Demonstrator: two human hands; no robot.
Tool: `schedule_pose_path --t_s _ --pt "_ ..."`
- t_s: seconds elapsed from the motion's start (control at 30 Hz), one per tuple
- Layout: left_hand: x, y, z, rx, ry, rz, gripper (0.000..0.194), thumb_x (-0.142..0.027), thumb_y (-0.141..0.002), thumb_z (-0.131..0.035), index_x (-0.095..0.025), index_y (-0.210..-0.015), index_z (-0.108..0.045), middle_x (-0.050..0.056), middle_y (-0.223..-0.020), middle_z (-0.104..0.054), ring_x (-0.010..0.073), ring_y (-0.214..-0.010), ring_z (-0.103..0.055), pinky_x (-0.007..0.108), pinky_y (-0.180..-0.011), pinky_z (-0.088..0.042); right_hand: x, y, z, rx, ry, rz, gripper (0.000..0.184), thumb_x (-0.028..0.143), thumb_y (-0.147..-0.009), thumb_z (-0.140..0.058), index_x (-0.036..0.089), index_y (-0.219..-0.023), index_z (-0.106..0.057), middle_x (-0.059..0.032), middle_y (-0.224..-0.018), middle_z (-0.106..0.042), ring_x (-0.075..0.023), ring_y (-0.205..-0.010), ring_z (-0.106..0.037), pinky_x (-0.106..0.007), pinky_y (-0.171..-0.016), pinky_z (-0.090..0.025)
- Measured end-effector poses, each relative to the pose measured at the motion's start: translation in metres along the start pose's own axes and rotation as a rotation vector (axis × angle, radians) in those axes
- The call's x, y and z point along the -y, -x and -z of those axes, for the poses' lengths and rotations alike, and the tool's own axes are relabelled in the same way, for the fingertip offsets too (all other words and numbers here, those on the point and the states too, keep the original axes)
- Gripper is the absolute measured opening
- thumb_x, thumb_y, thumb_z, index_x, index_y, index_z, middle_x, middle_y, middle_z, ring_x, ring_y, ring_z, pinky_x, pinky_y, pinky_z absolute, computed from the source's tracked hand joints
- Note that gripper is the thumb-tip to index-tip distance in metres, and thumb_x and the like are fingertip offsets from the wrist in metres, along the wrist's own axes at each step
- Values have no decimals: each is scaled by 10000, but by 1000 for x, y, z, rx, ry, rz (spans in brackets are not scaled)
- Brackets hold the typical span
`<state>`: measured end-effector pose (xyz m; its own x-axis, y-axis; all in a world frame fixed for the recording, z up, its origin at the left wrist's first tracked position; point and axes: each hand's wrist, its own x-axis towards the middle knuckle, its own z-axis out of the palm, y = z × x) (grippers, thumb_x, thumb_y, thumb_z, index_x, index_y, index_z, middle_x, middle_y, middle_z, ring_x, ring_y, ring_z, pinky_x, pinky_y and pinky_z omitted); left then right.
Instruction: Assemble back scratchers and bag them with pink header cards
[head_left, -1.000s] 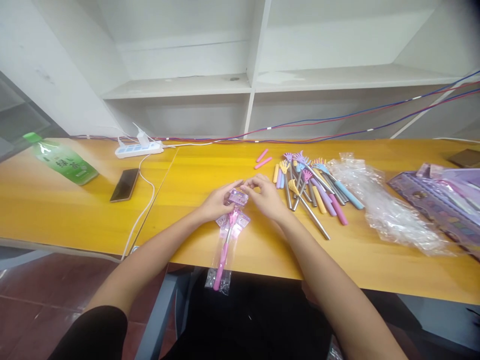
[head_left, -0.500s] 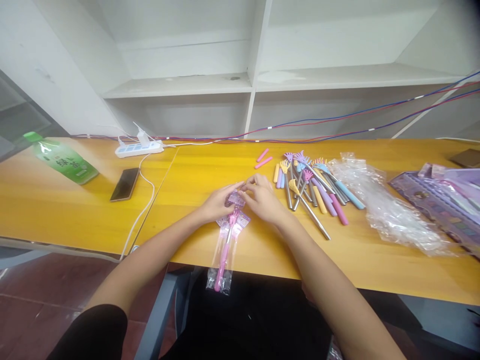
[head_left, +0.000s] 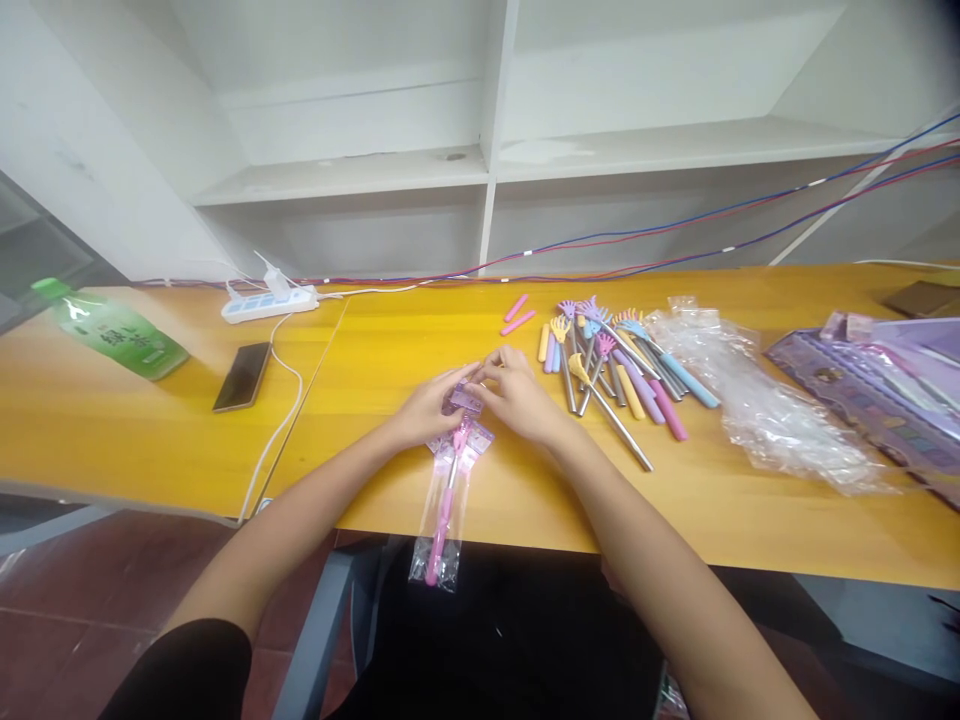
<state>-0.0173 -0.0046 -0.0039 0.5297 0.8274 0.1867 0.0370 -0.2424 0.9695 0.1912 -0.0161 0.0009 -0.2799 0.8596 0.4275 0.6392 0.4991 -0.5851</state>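
Shelving (head_left: 637, 142) fills the whole back, white, with blue and red wires (head_left: 592, 240) strung in front of it. Next biggest is the counter (head_left: 375, 330), yellowish wood with a seam running across the left part. Far right on it there's a purple box (head_left: 814, 372) with pink and silver stuff on top, and just beside that a crinkly heap of clear bags (head_left: 780, 420). Then a messy pile of scratchers (head_left: 641, 390), little hand-shaped heads, metal rods, pastel handles. Green bottle (head_left: 120, 332) lying on its side way over on the left.

Pink scratcher (head_left: 442, 510) is in a clear sleeve right in front of the person, head up between the hands, handle end poking past the counter's near edge. White power strip (head_left: 270, 303) sits by the back edge.

Left grip (head_left: 429, 412) is pinching a purple card (head_left: 466, 398) just above the scratcher's head. Right grip (head_left: 514, 398) has thumb and fingertips bunched at the card's other side, can't tell if they're actually clamped on it. Dark phone (head_left: 241, 377) near the bottle, and smallest of all, two pink tubes (head_left: 517, 322) left of the pile.
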Motion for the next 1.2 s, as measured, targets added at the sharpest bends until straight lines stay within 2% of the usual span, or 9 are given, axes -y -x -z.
schedule_pose_path --t_s 0.23,0.37,0.53,0.63,0.73,0.8,0.93,1.07,1.2 --pt "-1 1 0 18 -3 5 871 -55 -678 -711 -304 -1507 -613 111 -1595 -563 280 -1337 -627 425 -1112 -518 -3 -2 -2 -35 -115 -77 257 477 -973 -685 246 -880 -748 -76 -1030 -551 -284 -1073 -549 -509 -1037 -461" --pt "-2 0 1 43 -10 -8 881 -101 -695 -730 -297 -1540 -576 127 -1521 -627 273 -1239 -669 424 -1049 -549 -5 -4 -1 -48 -208 -134 285 512 -942 -709 245 -857 -757 -62 -1012 -551 -271 -1064 -574 -491 -1048 -458" --pt "-4 0 3 61 -37 -33 889 -116 -725 -737 -273 -1576 -535 150 -1500 -636 250 -1141 -694 357 -949 -565 -6 -6 -5 -89 -283 -207 354 586 -895 -732 241 -825 -771 -59 -989 -561 -266 -1023 -590 -490 -1042 -461" --pt "-5 1 3 64 -102 -27 897 -114 -752 -717 -275 -1605 -494 136 -1379 -702 202 -1006 -701 309 -847 -558 -7 -8 -6 -162 -312 -259 438 666 -869 -722 233 -844 -785 -59 -963 -564 -257 -970 -584 -469 -976 -484" --pt "-6 1 3 50 -168 -1 924 -108 -771 -695 -261 -1642 -428 86 -1133 -759 149 -848 -669 272 -752 -521 -7 -10 0 -255 -283 -243 478 692 -879 -699 222 -871 -782 -61 -961 -562 -238 -932 -570 -417 -896 -493" --pt "-6 1 4 32 -185 12 934 -109 -773 -704 -241 -1650 -412 46 -984 -748 129 -785 -640 257 -721 -495 -6 -9 7 -261 -256 -186 427 640 -917 -688 220 -869 -751 -55 -925 -580 -214 -859 -562 -378 -820 -490" --pt "-8 0 6 6 -160 49 915 -183 -800 -758 -226 -1647 -416 4 -850 -702 97 -670 -560 242 -656 -444 -6 -6 18 -93 -293 -97 226 460 -971 -671 234 -984 -668 -28 -829 -642 -190 -708 -575 -336 -669 -468" --pt "-6 -1 7 -4 -87 42 938 -224 -783 -805 -220 -1642 -429 57 -948 -744 118 -695 -586 275 -689 -483 -4 -3 23 -3 -281 -32 309 320 -972 -614 246 -1271 -634 -37 -950 -691 -178 -698 -605 -329 -657 -499" --pt "-2 0 4 -4 -26 26 929 -176 -764 -789 -240 -1628 -452 113 -1127 -761 151 -790 -650 307 -758 -532 -2 -3 22 -80 -359 -56 223 299 -979 -584 242 -1181 -662 -43 -1029 -700 -162 -715 -636 -327 -683 -535"
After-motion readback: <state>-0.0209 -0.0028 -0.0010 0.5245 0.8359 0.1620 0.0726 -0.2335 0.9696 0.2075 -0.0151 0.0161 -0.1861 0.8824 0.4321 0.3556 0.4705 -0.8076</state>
